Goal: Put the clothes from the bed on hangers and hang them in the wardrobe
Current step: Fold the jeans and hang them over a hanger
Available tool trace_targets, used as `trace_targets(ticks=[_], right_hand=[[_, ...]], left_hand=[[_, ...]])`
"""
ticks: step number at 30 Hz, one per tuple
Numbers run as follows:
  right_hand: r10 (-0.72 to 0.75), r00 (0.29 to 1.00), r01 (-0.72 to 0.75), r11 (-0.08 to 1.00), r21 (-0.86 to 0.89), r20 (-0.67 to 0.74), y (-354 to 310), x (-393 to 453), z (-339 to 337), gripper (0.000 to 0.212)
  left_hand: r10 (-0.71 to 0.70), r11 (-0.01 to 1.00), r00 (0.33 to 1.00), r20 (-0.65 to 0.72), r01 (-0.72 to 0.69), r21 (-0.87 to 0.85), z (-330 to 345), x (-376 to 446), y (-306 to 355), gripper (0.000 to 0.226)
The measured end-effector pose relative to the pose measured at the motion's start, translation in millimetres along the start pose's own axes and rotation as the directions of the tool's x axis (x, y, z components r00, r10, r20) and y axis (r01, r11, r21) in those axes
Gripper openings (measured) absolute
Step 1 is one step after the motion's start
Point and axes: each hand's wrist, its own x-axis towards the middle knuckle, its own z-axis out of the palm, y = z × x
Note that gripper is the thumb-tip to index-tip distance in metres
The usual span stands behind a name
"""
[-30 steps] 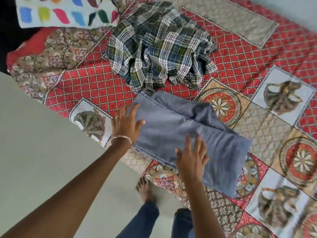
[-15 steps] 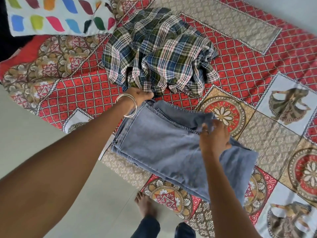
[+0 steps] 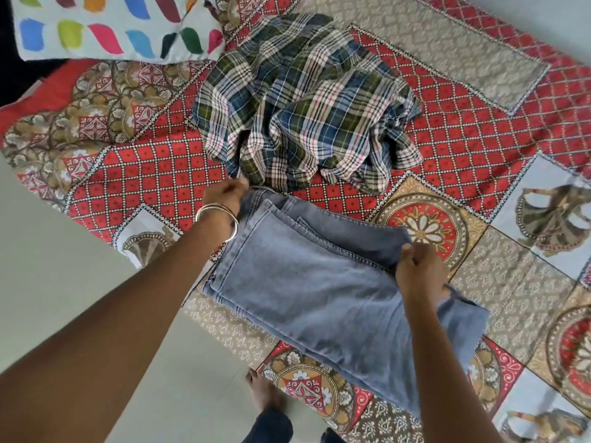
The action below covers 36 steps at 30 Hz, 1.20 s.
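Observation:
Folded light-blue jeans (image 3: pixel 313 282) lie on the bed near its front edge. My left hand (image 3: pixel 228 195), with metal bangles on the wrist, grips the jeans' far left corner at the waistband. My right hand (image 3: pixel 419 273) pinches the jeans' right-hand fold, fingers curled round the cloth. Behind the jeans a crumpled green, blue and white plaid shirt (image 3: pixel 303 103) lies in a heap, its near edge almost touching my left hand. No hanger and no wardrobe are in view.
The bed carries a red, brown and beige patterned bedspread (image 3: pixel 479 123). A white pillow with coloured leaf shapes (image 3: pixel 112 27) lies at the back left. Pale floor (image 3: pixel 64 282) runs along the left, and my bare foot (image 3: pixel 265 391) stands by the bed's edge.
Both hands went from lying flat on the jeans to gripping them: the left reached to the far waistband corner, the right to the right-hand fold. The jeans have shifted slightly.

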Motion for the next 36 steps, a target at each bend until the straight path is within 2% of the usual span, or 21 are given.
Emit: trace_targets(ticks=[2, 3, 5, 7, 9, 11, 13, 15, 16, 17, 19, 21, 24, 26, 28, 31, 32, 34, 36], right_hand=[[-0.046, 0.997, 0.044, 0.998, -0.040, -0.055, -8, -2, 2, 0.034], [-0.120, 0.992, 0.116, 0.990, -0.078, -0.037, -12, -3, 2, 0.041], [-0.309, 0.947, 0.318, 0.937, -0.142, 0.083, -20, -4, 5, 0.054], [-0.423, 0.874, 0.473, 0.852, -0.225, 0.238, -28, -1, 8, 0.061], [-0.408, 0.836, 0.524, 0.792, -0.313, 0.369, -33, 8, 8, 0.063], [-0.319, 0.835, 0.502, 0.775, -0.383, 0.448, -37, 18, 6, 0.056], [-0.284, 0.842, 0.477, 0.789, -0.387, 0.459, -39, 26, 2, 0.034], [-0.317, 0.842, 0.468, 0.831, -0.300, 0.437, -39, 31, -2, 0.014], [-0.348, 0.836, 0.474, 0.847, -0.239, 0.425, -37, 33, -4, 0.014], [-0.376, 0.828, 0.484, 0.854, -0.191, 0.417, -35, 34, -5, 0.015], [-0.401, 0.814, 0.500, 0.852, -0.156, 0.420, -29, 35, -8, 0.021], [-0.435, 0.805, 0.517, 0.848, -0.116, 0.404, -23, 36, -9, 0.025], [-0.444, 0.815, 0.520, 0.844, -0.132, 0.373, -26, 35, -8, 0.023], [-0.440, 0.833, 0.511, 0.845, -0.160, 0.335, -30, 33, -8, 0.019], [-0.426, 0.852, 0.495, 0.844, -0.205, 0.304, -33, 30, -10, 0.015], [-0.419, 0.864, 0.491, 0.822, -0.287, 0.279, -32, 26, -9, 0.015], [-0.422, 0.866, 0.494, 0.806, -0.325, 0.268, -32, 24, -7, 0.019], [-0.419, 0.883, 0.469, 0.785, -0.404, 0.210, -34, 15, 1, 0.039], [-0.395, 0.914, 0.397, 0.822, -0.409, 0.093, -36, -2, 9, 0.054]], left_hand=[[0.026, 0.990, 0.988, 0.154, -0.047, 0.133, 2, 0, 6, 0.042], [0.015, 0.976, 0.976, 0.219, -0.062, 0.208, 0, 0, 9, 0.047], [-0.056, 0.953, 0.933, 0.357, -0.056, 0.297, -5, 9, 10, 0.056], [-0.192, 0.940, 0.872, 0.450, 0.030, 0.341, -13, 21, 4, 0.084], [-0.358, 0.913, 0.790, 0.497, 0.185, 0.364, -20, 43, -10, 0.107], [-0.453, 0.889, 0.692, 0.562, 0.301, 0.345, -27, 35, -3, 0.106], [-0.472, 0.882, 0.621, 0.626, 0.345, 0.322, -29, 20, 5, 0.107], [-0.412, 0.910, 0.655, 0.633, 0.254, 0.328, -28, 13, -1, 0.121], [-0.340, 0.937, 0.684, 0.645, 0.186, 0.297, -27, 11, -6, 0.122], [-0.261, 0.962, 0.706, 0.658, 0.137, 0.236, -27, 11, -12, 0.115], [-0.203, 0.977, 0.718, 0.666, 0.189, 0.094, -27, 1, -15, 0.087], [-0.164, 0.977, 0.660, 0.733, 0.211, 0.028, -29, -9, -17, 0.073], [-0.140, 0.986, 0.719, 0.681, 0.161, 0.033, -30, -8, -25, 0.045], [-0.175, 0.985, 0.746, 0.642, 0.125, 0.122, -33, -4, -28, 0.056], [-0.161, 0.961, 0.756, 0.635, -0.025, 0.274, -34, 7, -32, 0.070], [-0.101, 0.836, 0.781, 0.617, -0.269, 0.479, -29, 5, -22, 0.033], [-0.074, 0.771, 0.803, 0.592, -0.330, 0.545, -25, 3, -19, 0.032], [0.018, 0.579, 0.875, 0.485, -0.404, 0.708, -20, -3, -19, 0.027], [0.097, 0.461, 0.920, 0.381, -0.381, 0.802, -17, -8, -23, 0.025]])
